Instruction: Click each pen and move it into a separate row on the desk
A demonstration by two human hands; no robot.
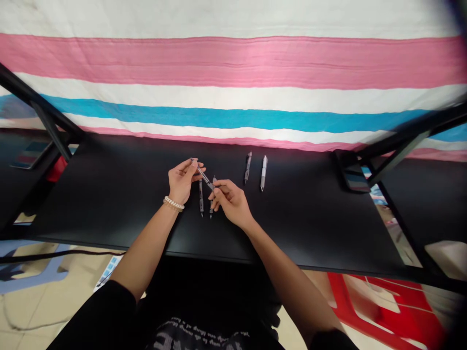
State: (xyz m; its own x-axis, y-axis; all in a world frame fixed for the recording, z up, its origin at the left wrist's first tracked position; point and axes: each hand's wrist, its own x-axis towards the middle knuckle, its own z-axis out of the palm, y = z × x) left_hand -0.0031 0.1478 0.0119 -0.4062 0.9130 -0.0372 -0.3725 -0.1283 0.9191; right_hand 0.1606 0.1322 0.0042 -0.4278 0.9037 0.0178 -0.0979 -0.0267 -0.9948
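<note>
Tabletop [109, 204], black, carries four separate pens [263, 173], two of them beneath the hands. Left hand [183, 181] and right hand [231, 201] hold a fifth pen [205, 178] above those two, fingers [219, 190] closed narrowly on it; beaded bracelet [173, 203] encircles the left wrist.

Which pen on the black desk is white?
The white pen lying rightmost on the black desk, just right of the dark pen; the others look dark or clear.
</note>
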